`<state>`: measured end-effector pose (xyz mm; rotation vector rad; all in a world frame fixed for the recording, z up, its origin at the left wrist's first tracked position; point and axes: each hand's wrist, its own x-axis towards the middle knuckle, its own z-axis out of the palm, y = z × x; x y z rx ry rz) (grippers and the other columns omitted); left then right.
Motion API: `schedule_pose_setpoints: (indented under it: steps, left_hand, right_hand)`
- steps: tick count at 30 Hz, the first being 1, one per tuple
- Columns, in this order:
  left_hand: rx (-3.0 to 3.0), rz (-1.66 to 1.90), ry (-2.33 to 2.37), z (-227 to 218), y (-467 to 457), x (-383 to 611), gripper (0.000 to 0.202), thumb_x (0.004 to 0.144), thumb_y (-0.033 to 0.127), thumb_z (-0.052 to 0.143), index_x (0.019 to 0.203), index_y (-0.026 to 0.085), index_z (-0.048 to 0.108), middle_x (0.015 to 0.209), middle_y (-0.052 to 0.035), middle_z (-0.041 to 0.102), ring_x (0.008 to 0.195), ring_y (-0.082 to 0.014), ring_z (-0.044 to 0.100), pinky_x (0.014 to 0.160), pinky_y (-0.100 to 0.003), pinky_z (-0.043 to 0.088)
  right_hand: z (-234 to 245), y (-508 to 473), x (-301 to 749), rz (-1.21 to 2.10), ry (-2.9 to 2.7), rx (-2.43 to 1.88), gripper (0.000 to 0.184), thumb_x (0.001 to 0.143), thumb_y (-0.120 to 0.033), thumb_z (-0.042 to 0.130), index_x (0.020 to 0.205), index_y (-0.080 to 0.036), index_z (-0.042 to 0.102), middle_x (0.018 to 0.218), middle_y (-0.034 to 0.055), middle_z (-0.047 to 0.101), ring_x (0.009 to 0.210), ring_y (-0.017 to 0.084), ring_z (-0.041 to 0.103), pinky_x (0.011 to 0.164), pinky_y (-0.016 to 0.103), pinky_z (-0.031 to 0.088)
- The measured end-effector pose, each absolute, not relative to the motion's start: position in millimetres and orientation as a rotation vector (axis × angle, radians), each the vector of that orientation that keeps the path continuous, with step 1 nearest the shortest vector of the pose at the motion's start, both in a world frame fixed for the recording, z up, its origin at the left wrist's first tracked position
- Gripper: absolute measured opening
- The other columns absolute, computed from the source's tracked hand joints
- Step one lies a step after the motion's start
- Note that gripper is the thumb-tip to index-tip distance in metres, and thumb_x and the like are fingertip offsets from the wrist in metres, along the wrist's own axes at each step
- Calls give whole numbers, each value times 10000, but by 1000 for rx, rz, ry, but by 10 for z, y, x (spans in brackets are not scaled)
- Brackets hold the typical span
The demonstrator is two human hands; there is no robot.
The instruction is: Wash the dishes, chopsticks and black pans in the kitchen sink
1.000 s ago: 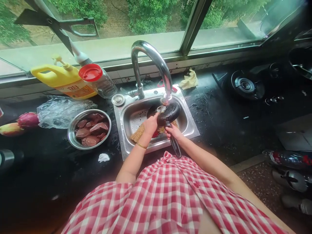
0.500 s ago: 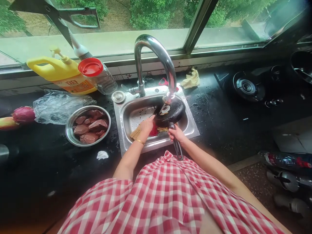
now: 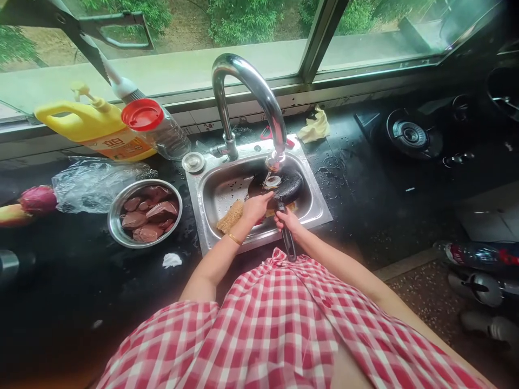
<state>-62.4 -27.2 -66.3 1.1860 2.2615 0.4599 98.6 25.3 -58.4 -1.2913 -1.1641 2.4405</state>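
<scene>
A small black pan point(image 3: 284, 186) is held over the steel sink point(image 3: 318, 208), right under the curved tap point(image 3: 247, 81), and water runs onto it. My right hand point(image 3: 286, 219) is wrapped round the pan's dark handle at the sink's front edge. My left hand point(image 3: 256, 207) presses against the pan's near side with curled fingers; I cannot make out whether it holds anything. A tan scrub sponge point(image 3: 230, 216) lies in the sink beside my left wrist.
A steel bowl of raw meat pieces point(image 3: 145, 212) sits left of the sink, with a plastic bag point(image 3: 93, 183), a yellow jug point(image 3: 91, 127) and a red-lidded jar point(image 3: 156, 129) behind it. A yellow cloth point(image 3: 314, 127) lies behind the sink. A gas burner point(image 3: 409, 135) is at right.
The pan has tipped and turned under the tap while my left hand rubs along its near side. My right hand has stayed on the handle.
</scene>
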Motion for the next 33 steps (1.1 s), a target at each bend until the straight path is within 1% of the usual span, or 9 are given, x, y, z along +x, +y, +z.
schedule_pose_setpoints:
  steps: [5,10,12,16,19,23,27,30,33]
  left_hand:
    - [937,404,2469,-801,-344,-978,381,962,280,405,1291,249,596,1118,-119,696,956,-231,649,837,-329,463]
    - [921,763,2538,-722,-442,-807,437,979,268,335,1386,248,493,1199,-88,661,992,-185,630,865,-280,463]
    - [1062,834,2511,-619,-387,-553,450,989,293,306,1409,253,464,1166,-87,666,982,-171,624,859,-256,457]
    - [1272,683,2485,-489,-200,-343,448,993,328,295,1411,301,455,969,-85,681,867,-168,632,771,-238,438]
    - [1190,539,2587,-510,-138,-615,451,993,312,290,1416,297,447,942,-100,669,823,-174,627,720,-244,421]
    - [1061,418,2640,-513,-170,-972,447,989,303,297,1395,282,483,984,-112,674,856,-191,617,715,-251,415]
    - [1216,442,2573,-371,-179,-647,457,989,324,287,1412,284,457,978,-111,664,837,-179,613,701,-238,409]
    - [1398,424,2395,-289,-173,-302,448,984,318,307,1405,314,459,921,-90,655,793,-168,615,685,-230,410]
    - [1360,361,2437,-315,-183,-351,446,980,302,309,1396,316,473,936,-100,663,811,-179,625,697,-243,418]
  right_hand:
    - [-505,325,963,2563,-852,-1249,358,726,-301,693,802,-232,350,598,-89,491,382,27,343,360,143,349]
    - [-313,526,930,2720,-511,-1168,264,863,-313,587,736,-214,378,545,-85,350,376,34,283,360,136,363]
    - [-263,576,912,2756,-464,-1132,258,892,-323,552,725,-214,388,526,-87,297,375,45,276,364,142,379]
    - [-217,582,916,2782,-358,-1109,258,910,-312,526,713,-214,391,501,-94,250,370,52,260,360,135,381]
    - [-194,583,967,2782,-305,-1104,274,923,-302,500,696,-215,373,484,-99,218,363,49,240,351,121,366]
    - [-169,616,1038,2782,-397,-1066,285,913,-318,524,698,-216,367,484,-101,209,359,44,234,349,116,359]
    - [-160,593,1047,2810,-406,-1085,286,913,-323,530,702,-215,370,483,-102,205,356,41,239,350,112,365]
    - [-162,525,1027,2786,-312,-1123,254,926,-300,505,719,-209,388,510,-90,284,364,33,262,357,105,376]
    - [-175,447,1029,2770,-297,-1168,233,912,-295,529,737,-204,405,546,-77,356,373,27,288,367,108,390]
